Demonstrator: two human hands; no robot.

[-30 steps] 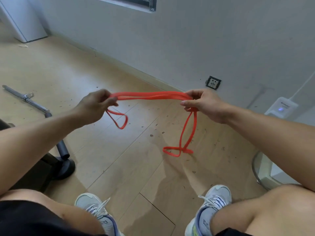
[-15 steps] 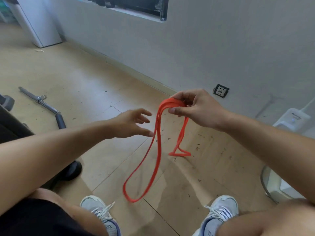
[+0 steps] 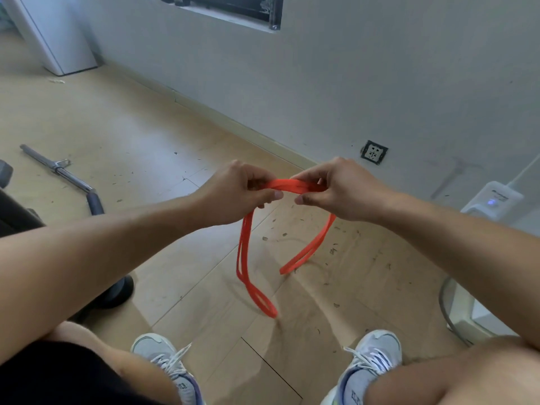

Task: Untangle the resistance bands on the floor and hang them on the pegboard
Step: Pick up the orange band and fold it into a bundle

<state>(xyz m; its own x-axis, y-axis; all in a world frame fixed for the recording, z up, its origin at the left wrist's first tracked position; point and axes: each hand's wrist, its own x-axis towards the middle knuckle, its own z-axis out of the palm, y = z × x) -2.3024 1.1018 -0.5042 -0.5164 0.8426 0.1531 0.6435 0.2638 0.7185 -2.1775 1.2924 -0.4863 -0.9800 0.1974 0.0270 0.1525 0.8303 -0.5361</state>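
Observation:
An orange-red resistance band (image 3: pixel 292 186) is folded over and held in the air above the wooden floor. My left hand (image 3: pixel 239 191) pinches its top on the left, and my right hand (image 3: pixel 336 190) pinches it close by on the right. A long doubled loop (image 3: pixel 248 273) hangs below the left hand, and a shorter one (image 3: pixel 309 249) below the right hand. No pegboard is in view.
A chrome bar (image 3: pixel 62 173) with a dark grip lies on the floor at left. A black equipment base (image 3: pixel 117 290) stands under my left forearm. A wall socket (image 3: pixel 374 152), a white plugged-in device (image 3: pixel 491 201) and a glass-edged piece (image 3: pixel 455 311) sit right. My shoes (image 3: pixel 163 358) are below.
My left hand, which had let go of the band half a second ago, has come back and taken hold of its top beside my right hand. The hanging loops now fall on both sides.

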